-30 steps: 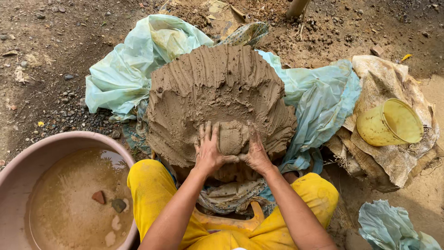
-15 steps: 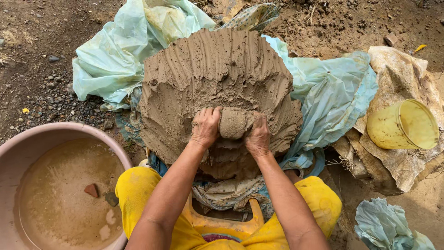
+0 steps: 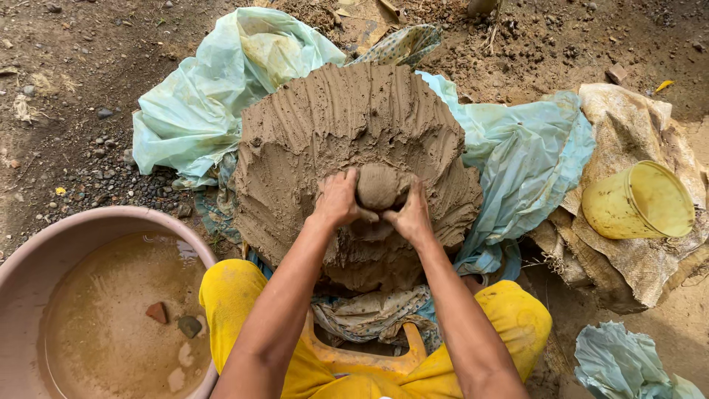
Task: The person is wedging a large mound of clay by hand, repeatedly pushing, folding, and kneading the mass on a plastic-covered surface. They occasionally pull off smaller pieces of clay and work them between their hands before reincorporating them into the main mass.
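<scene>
Your left hand [image 3: 338,199] and right hand [image 3: 408,214] cup a clay lump [image 3: 378,186] between them, each grip closed on it, atop the grooved clay mound [image 3: 325,125].

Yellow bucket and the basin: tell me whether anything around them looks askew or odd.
The yellow bucket lies tipped on its side on the burlap sacking, mouth facing right. In the pink basin of muddy water, a few stones sit submerged. Nothing looks damaged.

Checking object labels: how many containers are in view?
2. A pink basin of muddy water at lower left, cut off by the frame; a yellow bucket lying on its side on sacking at right. Others may be hidden under the sheets.
</scene>
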